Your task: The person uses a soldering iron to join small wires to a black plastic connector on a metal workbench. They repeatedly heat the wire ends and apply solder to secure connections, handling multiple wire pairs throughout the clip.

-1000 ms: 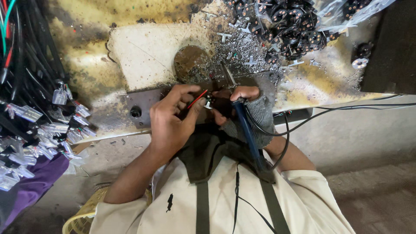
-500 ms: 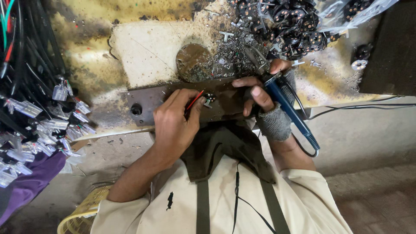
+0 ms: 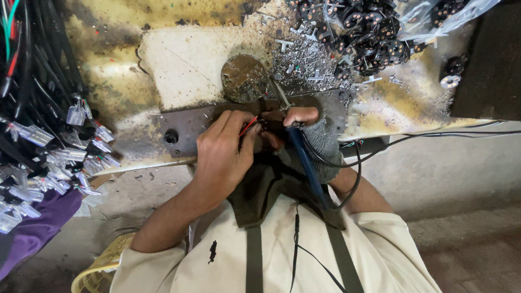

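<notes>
Blue-handled soldering iron [image 3: 306, 163] at frame centre, long axis steep diagonal: tip up-left toward metal plate [image 3: 190, 122], handle down-right toward chest, black cord [image 3: 347, 179] looping off.

Right hand [image 3: 312, 135], grey fingerless glove, fist closed round iron handle, thumb up.

Left hand [image 3: 222, 152] knuckles up, fingers curled, pinching thin red wire [image 3: 248, 126] just left of iron tip.

Bundled cables [image 3: 38, 108] at left edge.

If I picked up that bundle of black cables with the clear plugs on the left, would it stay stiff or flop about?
Probably floppy: the black cables hang in loose curves rather than straight lines. The clear plugs look small and thin, so likely light, and they would probably dangle and swing. The strands overlap, so they may well snag and tangle when lifted.
</notes>
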